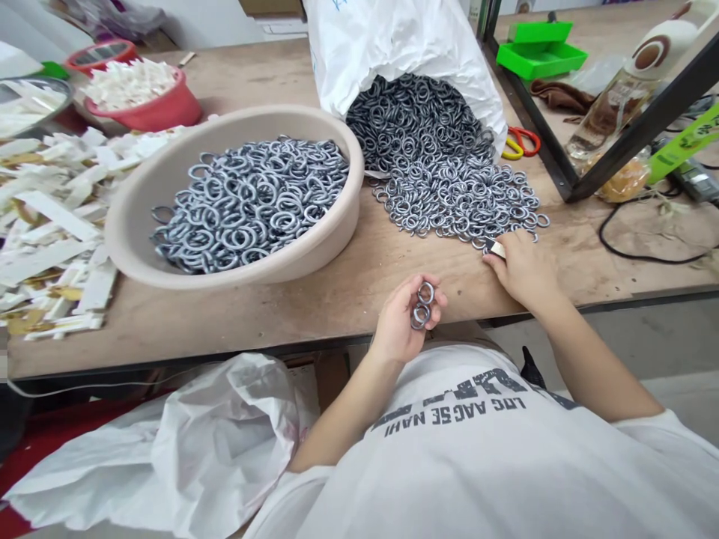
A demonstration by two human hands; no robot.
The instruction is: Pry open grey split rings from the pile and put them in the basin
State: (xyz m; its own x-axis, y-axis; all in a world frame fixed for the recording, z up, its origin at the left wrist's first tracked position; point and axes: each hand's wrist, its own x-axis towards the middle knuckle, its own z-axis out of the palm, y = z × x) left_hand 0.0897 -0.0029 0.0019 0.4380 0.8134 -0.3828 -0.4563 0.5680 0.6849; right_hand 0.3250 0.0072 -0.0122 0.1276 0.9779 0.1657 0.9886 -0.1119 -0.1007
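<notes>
My left hand [400, 320] is curled, palm up, around a few grey rings [420, 315] just in front of the table's edge. My right hand [526, 271] pinches a small black-and-white piece [496, 249] whose kind I cannot make out. Its fingers are at the near right edge of a loose pile of grey rings [449, 196]. That pile spills from a white sack [404, 37] lying open on the table. To the left, a large beige basin [230, 278] holds many more grey rings [252, 202].
White and tan strips [50, 232] are heaped at the left, near a red bowl [168, 112] of white pieces. Scissors [523, 141] lie by a black metal frame [634, 127]. Behind it are a bottle [612, 97] and green trays [539, 58]. A white bag [213, 442] hangs below.
</notes>
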